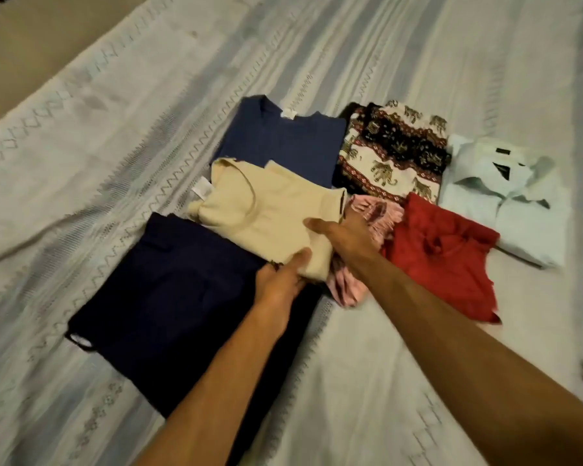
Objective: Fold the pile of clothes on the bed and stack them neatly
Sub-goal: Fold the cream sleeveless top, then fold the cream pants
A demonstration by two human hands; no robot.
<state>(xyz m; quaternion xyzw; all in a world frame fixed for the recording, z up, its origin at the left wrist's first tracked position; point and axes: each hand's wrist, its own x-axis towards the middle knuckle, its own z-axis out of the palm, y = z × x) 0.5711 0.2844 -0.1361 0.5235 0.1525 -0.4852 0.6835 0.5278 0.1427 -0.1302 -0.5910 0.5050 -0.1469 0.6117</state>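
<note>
Head view: folded cream top (pixel 270 210), soft knit-looking fabric, roughly rectangular, round neckline and white label at its far-left end. It lies over the near edge of a folded blue shirt (pixel 283 142) and the far corner of a dark navy garment (pixel 169 297), which is flat, matte and square-folded. Left hand (pixel 280 280) grips the cream top's near corner, thumb on top, fingers curled under. Right hand (pixel 347 237) holds its right edge, thumb over the cloth, fingers hidden beneath. A crumpled pink piece (pixel 374 213) sits just right of the cream top, partly under the right wrist. Beside it, a red garment (pixel 445 253), loosely folded and wrinkled. Farther back: elephant-print fabric (pixel 394 153), folded; pale collared shirt (pixel 505 196), crisp. All rest on a striped, embroidered bedspread (pixel 115 129).
</note>
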